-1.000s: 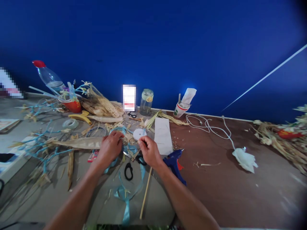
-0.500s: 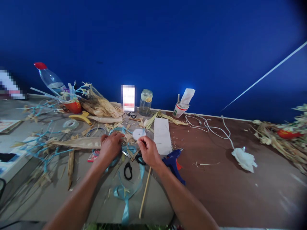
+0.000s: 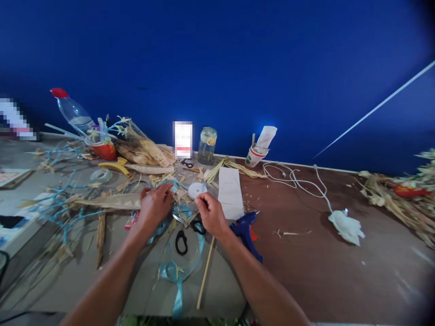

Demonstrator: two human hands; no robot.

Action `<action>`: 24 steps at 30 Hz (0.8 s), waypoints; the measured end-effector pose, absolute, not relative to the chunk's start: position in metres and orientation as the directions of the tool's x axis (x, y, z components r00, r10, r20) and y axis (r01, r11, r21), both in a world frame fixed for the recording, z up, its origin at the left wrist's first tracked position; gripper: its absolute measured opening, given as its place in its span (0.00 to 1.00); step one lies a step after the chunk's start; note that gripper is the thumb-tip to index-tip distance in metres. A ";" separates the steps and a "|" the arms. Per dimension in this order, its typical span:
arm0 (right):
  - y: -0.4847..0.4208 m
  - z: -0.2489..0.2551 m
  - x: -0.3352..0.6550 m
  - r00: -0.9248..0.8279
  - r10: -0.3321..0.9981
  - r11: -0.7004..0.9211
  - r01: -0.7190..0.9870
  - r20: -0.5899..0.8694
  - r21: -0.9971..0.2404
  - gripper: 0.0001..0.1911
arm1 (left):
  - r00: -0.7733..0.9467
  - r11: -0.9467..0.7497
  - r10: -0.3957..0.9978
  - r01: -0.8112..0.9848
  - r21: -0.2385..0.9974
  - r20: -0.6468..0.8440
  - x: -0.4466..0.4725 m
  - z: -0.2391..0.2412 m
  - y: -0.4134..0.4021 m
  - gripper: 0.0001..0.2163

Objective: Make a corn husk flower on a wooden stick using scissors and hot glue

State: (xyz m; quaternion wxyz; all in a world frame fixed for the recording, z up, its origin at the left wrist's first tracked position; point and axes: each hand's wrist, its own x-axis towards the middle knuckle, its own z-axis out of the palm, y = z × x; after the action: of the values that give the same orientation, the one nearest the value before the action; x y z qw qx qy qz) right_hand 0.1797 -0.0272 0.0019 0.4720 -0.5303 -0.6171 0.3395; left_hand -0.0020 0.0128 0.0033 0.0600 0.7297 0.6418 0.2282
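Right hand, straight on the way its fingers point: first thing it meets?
Probably the round white spool, right at the fingertips of the right hand; depth is unclear, so it could pass above it.

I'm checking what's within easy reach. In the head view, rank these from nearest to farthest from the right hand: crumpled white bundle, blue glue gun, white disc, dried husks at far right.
From the right hand:
1. White disc, just beyond the fingertips.
2. Blue glue gun, right of the wrist.
3. Crumpled white bundle, well right.
4. Dried husks, far right edge.
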 end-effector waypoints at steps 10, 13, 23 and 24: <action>-0.030 0.002 0.175 -0.111 0.982 0.184 0.350 0.154 -0.919 0.07 | -0.013 -0.146 0.948 0.870 0.472 0.318 0.000 0.017 0.011 0.13; -0.027 -0.002 0.176 -0.094 0.984 0.175 0.328 0.152 -0.928 0.08 | 0.000 -0.144 0.958 0.863 0.483 0.286 0.000 0.019 0.011 0.13; -0.022 -0.004 0.179 -0.055 0.985 0.173 0.346 0.164 -0.922 0.08 | 0.207 -0.242 0.970 0.889 0.390 0.130 -0.016 0.033 -0.001 0.09; -0.022 -0.003 0.180 -0.059 0.982 0.187 0.347 0.177 -0.919 0.08 | 0.259 -0.278 0.961 0.890 0.361 0.102 -0.017 0.032 -0.004 0.09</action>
State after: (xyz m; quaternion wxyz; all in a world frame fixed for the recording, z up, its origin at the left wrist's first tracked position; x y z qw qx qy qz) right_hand 0.1796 -0.0221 -0.0035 0.4403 -0.5260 -0.6321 0.3605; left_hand -0.0175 -0.0038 0.0322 0.1158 0.7848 0.5895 0.1520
